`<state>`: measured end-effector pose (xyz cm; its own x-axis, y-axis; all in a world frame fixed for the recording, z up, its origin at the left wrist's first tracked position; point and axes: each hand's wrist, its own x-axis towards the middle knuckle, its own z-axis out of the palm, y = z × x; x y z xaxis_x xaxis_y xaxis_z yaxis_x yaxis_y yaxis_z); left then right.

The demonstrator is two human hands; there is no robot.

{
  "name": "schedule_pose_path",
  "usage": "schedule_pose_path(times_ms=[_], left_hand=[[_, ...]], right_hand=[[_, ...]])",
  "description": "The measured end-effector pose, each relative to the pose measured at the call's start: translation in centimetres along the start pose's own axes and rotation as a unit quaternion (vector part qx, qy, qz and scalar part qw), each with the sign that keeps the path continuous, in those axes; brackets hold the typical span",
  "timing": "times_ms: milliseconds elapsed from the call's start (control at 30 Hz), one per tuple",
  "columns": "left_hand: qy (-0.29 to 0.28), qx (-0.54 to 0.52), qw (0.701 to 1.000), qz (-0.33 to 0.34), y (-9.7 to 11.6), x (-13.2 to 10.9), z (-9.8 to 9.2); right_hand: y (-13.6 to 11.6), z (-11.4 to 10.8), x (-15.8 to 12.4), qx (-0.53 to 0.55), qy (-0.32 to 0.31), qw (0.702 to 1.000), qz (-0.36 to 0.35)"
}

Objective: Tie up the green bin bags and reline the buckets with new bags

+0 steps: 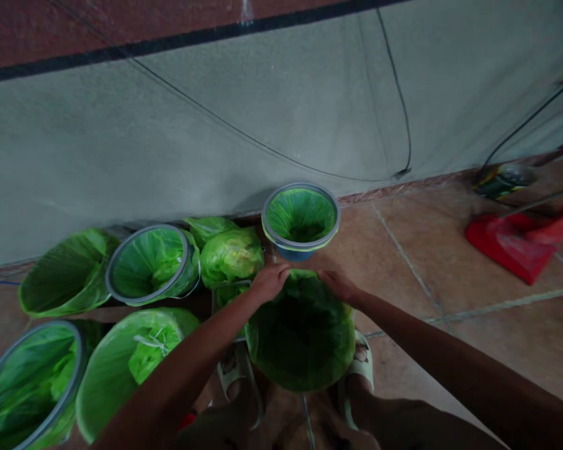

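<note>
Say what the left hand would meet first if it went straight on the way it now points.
Likely the grey-rimmed bin, just beyond the held bin whose edge the left hand is on. Depth is hard to judge from this one view, so it might pass above.

Green bag [303, 344], mouth wide open

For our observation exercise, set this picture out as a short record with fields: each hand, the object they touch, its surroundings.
Left hand: at the far rim of the green-lined bin
Right hand: at the same rim, further right
Feet: in pale sandals, either side of the bin
Beyond: grey-ringed bin by the wall
To the left: other lined bins, bulging green bag
To the right: red dustpan on tiled floor
</note>
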<state>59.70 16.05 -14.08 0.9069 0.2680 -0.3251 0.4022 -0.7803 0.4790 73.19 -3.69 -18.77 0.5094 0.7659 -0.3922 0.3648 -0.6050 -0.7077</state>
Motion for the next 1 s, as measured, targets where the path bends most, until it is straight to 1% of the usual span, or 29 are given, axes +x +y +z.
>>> schedule_pose_path(times_ms=[67,100,167,233,333,433,533,633,700,767,833,933,1000], left_hand=[[-0.029,-0.010,0.999,0.011,-0.2,0.5,0.6],[-0.034,-0.016,0.999,0.016,-0.5,0.5,0.7],[-0.028,-0.028,0.999,0.025,-1.4,0.2,0.6],[-0.020,-0.027,0.999,0.026,-2.3,-0.2,0.4],[-0.030,0.002,0.999,0.016,-2.7,-0.6,0.4],[-0.045,0.045,0.998,-0.002,-2.4,-0.7,0.4],[-0.054,0.069,0.996,0.000,-1.6,-0.6,0.0],[-0.033,0.053,0.997,0.042,-0.4,-0.3,-0.4],[-0.015,0.030,0.997,0.063,0.5,0.2,-0.3],[-0.010,0.022,0.997,0.068,1.3,0.9,0.0],[-0.023,0.042,0.996,0.069,1.6,1.6,0.5],[-0.053,0.090,0.990,0.093,1.2,2.3,0.8],[-0.061,0.107,0.986,0.116,0.7,2.5,0.8]], right_hand=[[-0.7,0.0,-0.8,0.003,-0.023,1.000,-0.011],[-1.0,0.1,-1.2,-0.010,-0.022,0.999,-0.024],[-1.5,0.6,-2.0,-0.056,0.005,0.997,-0.046],[-1.8,1.5,-2.7,-0.101,0.036,0.994,-0.035],[-1.8,2.9,-3.4,-0.150,0.053,0.987,0.012],[-2.0,3.3,-3.9,-0.183,0.042,0.981,0.044],[-2.4,2.6,-4.1,-0.185,0.044,0.981,0.046],[-2.7,1.4,-3.6,-0.139,0.083,0.987,-0.009],[-2.8,0.7,-2.7,-0.102,0.097,0.989,-0.051],[-2.7,0.5,-1.7,-0.083,0.086,0.991,-0.068],[-2.5,0.7,-0.8,-0.080,0.058,0.992,-0.073],[-2.2,1.5,-0.3,-0.090,0.019,0.993,-0.078],[-2.1,1.9,-0.4,-0.108,0.012,0.992,-0.069]])
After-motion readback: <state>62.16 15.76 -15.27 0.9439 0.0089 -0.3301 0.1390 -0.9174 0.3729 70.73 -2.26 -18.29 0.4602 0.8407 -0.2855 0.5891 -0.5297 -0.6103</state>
